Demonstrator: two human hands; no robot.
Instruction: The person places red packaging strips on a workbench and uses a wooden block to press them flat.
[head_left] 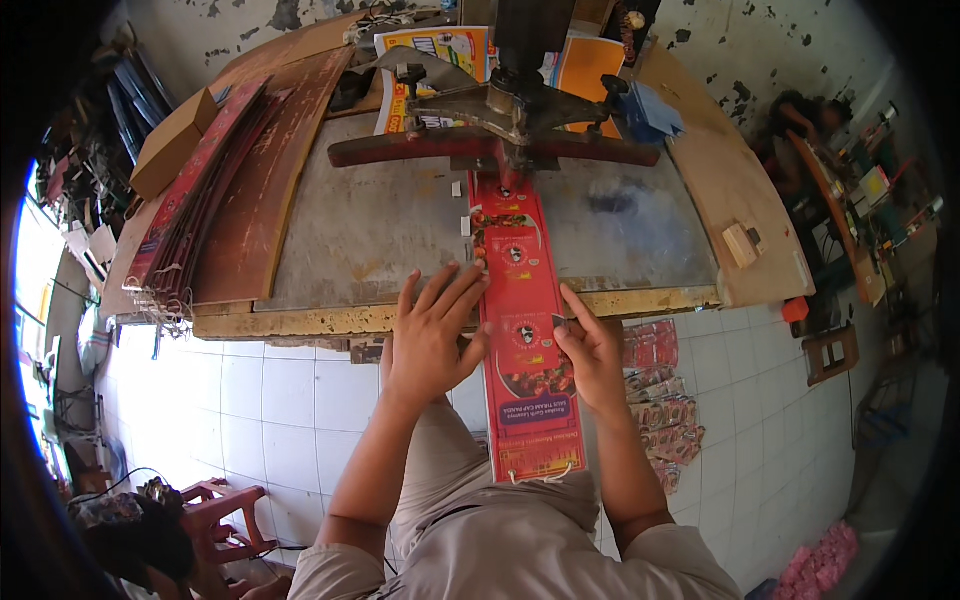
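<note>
A long red printed strip (pixel 510 300) with food pictures lies lengthwise before me, like a hanging banner. Its far end sits under a press head with a dark red bar (pixel 420 148); its near end hangs past the table edge toward my lap, with white string loops. My left hand (pixel 437 325) is spread flat at the strip's left edge, fingertips on the metal bed and thumb by the edge. At the right edge, my right hand (pixel 592 355) has its thumb on the strip and index finger stretched along it; the other fingers are partly hidden.
Left on the table are a stack of similar red strips (pixel 195 190) and a cardboard box (pixel 175 145). A small wooden block (pixel 742 244) lies at right. Printed packs (pixel 660 410) cover part of the tiled floor, near a red stool (pixel 225 520). Other people sit nearby.
</note>
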